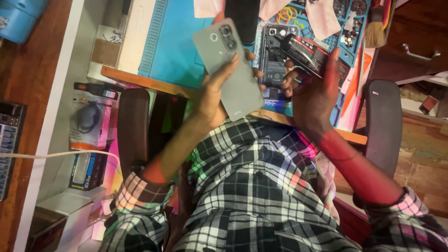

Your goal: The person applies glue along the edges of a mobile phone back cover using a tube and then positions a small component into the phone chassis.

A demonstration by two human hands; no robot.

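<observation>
Two hands work over the tabletop's [140, 82] near edge: our left hand [215, 95] grips a grey phone cover [234, 70], our right hand [311, 93] clasps a black battery [305, 52].

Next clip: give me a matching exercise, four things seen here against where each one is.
Things:
1. grey phone back cover
2. black battery
3. opened phone
4. brush

Places:
A. on the blue mat, between the two hands
B. in the left hand
C. at the mat's far right edge
D. in the right hand

Pairs: 1-B, 2-D, 3-A, 4-C
</observation>
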